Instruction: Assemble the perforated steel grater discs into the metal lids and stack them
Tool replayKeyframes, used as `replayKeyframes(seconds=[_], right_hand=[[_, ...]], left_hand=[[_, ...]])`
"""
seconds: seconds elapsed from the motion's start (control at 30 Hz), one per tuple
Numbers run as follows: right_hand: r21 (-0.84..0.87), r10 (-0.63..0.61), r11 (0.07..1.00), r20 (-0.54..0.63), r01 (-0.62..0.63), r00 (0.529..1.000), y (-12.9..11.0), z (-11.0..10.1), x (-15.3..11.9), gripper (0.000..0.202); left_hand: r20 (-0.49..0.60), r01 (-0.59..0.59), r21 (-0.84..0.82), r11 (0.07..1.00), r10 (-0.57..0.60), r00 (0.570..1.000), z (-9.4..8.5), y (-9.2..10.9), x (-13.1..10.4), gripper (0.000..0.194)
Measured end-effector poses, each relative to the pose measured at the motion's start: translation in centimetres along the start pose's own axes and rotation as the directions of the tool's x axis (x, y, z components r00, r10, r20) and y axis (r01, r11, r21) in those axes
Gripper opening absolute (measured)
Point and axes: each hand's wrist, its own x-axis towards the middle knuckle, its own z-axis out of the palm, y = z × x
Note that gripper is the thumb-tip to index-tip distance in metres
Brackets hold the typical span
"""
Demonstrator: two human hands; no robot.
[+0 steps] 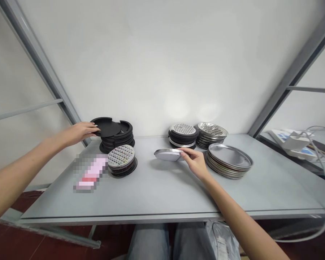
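Note:
My left hand (83,133) grips the edge of a black round holder (107,127) with a notched rim, tilted over a stack of similar black holders (124,139) at the back left. My right hand (193,159) pinches a thin round metal disc (168,155) by its right edge, just above the middle of the table. In front of the black stack sits a short pile topped by a round grater plate (121,156). Right of my right hand stands a stack of metal discs with raised rims (230,157).
At the back stand a black-rimmed stack topped by a perforated disc (183,129) and a pile of grater plates (212,130). A blurred pink item (93,173) lies on the grey table (151,195) at left. White cables (323,169) hang at right.

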Motion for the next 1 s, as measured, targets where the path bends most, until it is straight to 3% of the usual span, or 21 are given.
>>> replayKeyframes(seconds=[0.13,0.33,0.47,0.6,0.77,0.87,0.93,1.0], right_hand=[[-0.015,0.003,1.0,0.01,-0.003,1.0,-0.2,0.0,0.0,0.027],[0.017,0.015,1.0,0.081,-0.016,0.997,-0.6,0.0,-0.3,0.027],[0.041,-0.074,0.997,0.173,0.068,0.982,-1.2,0.2,-0.5,0.024],[0.035,-0.24,0.97,0.339,0.242,0.91,-1.1,1.2,-1.1,0.022],[-0.035,-0.308,0.923,0.526,0.383,0.793,-0.1,2.9,-2.0,0.021],[-0.123,-0.27,0.904,0.578,0.41,0.77,0.3,3.3,-2.3,0.022],[-0.21,-0.218,0.895,0.566,0.394,0.795,0.4,3.3,-2.3,0.033],[-0.296,-0.162,0.885,0.529,0.36,0.833,0.5,3.2,-2.3,0.056]], left_hand=[[-0.002,0.009,-0.051,0.999,-0.009,1.0,0.2,0.2,0.4,0.047],[-0.107,0.018,-0.102,0.995,-0.029,0.994,1.5,1.2,1.7,0.044],[-0.102,0.037,-0.145,0.989,-0.052,0.993,1.9,2.0,2.3,0.045],[-0.01,0.075,-0.15,0.986,-0.078,0.997,1.8,2.9,2.8,0.052],[0.022,0.12,-0.198,0.973,-0.118,0.993,1.2,4.3,3.2,0.06],[-0.094,0.116,-0.213,0.97,-0.138,0.986,0.3,7.1,3.7,0.059],[-0.253,0.122,-0.24,0.963,-0.184,0.95,-0.3,10.6,4.0,0.053],[-0.341,0.102,-0.327,0.939,-0.218,0.915,-0.5,15.1,4.3,0.043]])
